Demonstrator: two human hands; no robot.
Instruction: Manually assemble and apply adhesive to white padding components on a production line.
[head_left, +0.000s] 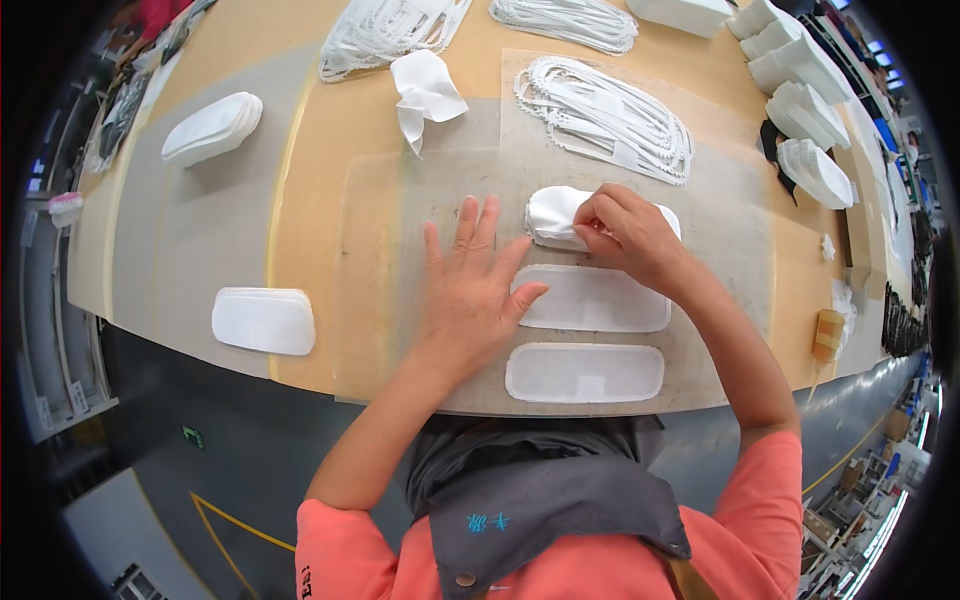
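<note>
A short stack of white oblong fabric pads (555, 218) lies in front of me, its top layer rumpled and raised toward the left end. The bent fingers of my right hand (632, 238) pinch that top pad near its middle and cover part of the stack. My left hand (472, 290) rests palm down on the mat just left of the pads, fingers spread, holding nothing. Two white rounded-end pads lie nearer to me, one below the other: the farther pad (595, 300) and the nearer pad (585, 373), by the table edge.
Bundles of white looped strips (605, 118) lie at the back of the table (360, 300). A crumpled white piece (428, 90) sits left of them. Pad stacks stand at far left (212, 128), near left (263, 322) and along the right side (800, 70). An amber bottle (828, 335) is at right.
</note>
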